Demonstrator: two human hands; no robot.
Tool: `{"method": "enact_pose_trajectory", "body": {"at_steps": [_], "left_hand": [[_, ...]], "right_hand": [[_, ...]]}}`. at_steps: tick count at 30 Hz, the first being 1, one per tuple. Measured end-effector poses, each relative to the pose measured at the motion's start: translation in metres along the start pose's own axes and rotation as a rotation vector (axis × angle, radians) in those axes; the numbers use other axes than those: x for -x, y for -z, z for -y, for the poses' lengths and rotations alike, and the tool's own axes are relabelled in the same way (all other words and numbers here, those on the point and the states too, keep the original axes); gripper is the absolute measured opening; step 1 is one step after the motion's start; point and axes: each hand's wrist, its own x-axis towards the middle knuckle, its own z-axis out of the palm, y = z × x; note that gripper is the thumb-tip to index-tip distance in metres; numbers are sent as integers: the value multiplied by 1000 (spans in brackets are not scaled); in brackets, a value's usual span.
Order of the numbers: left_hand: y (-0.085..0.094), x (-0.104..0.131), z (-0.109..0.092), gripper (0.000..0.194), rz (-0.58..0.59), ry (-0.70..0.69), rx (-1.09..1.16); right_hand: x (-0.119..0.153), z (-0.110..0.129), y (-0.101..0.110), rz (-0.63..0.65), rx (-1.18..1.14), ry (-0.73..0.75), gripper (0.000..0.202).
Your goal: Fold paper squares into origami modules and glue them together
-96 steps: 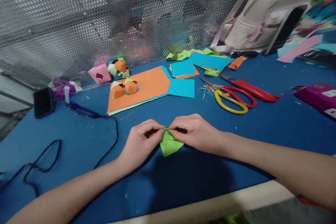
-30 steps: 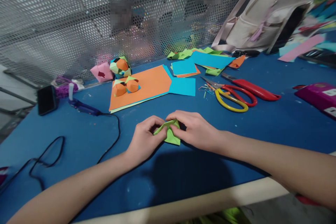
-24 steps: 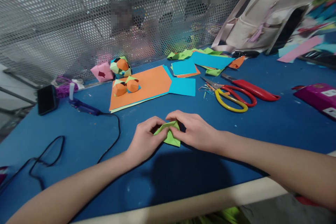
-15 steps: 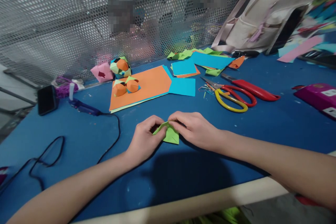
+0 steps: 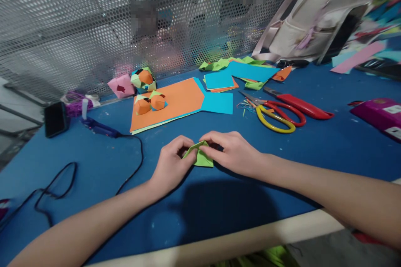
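A small piece of folded green paper [image 5: 203,159] is held between my two hands just above the blue table. My left hand [image 5: 173,160] pinches its left side between thumb and fingers. On the upper right side of the paper, my right hand [image 5: 230,150] also grips it with thumb and fingertips. The paper's top edge is raised in a fold, and its lower part hangs free toward me. Parts of the paper are hidden behind both thumbs.
Beyond my hands lie orange sheets [image 5: 175,104] with folded paper pieces [image 5: 157,102], and blue squares [image 5: 219,79]. Scissors [image 5: 275,119] and a red-handled cutter [image 5: 305,107] lie right. A corded glue gun [image 5: 102,128] and phone [image 5: 55,119] are left. A perforated metal panel [image 5: 94,29] stands behind.
The fingertips of both hands have shifted slightly along the green paper. Its top edge now peaks farther to the right, and its lower edge sits a little higher.
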Motion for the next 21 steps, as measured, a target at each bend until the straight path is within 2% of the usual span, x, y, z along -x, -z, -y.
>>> {"method": "enact_pose_trajectory", "body": {"at_steps": [7,15,21], "left_hand": [[0,0,0,12,5,2,-5],[0,0,-2,14,-1,87,64],[0,-1,-2,13,29,87,50]], "right_hand": [[1,0,2,53,39,36,26],[-1,1,2,-55,-31,25,13],[-1,0,4,-3,31,42,16]]}}
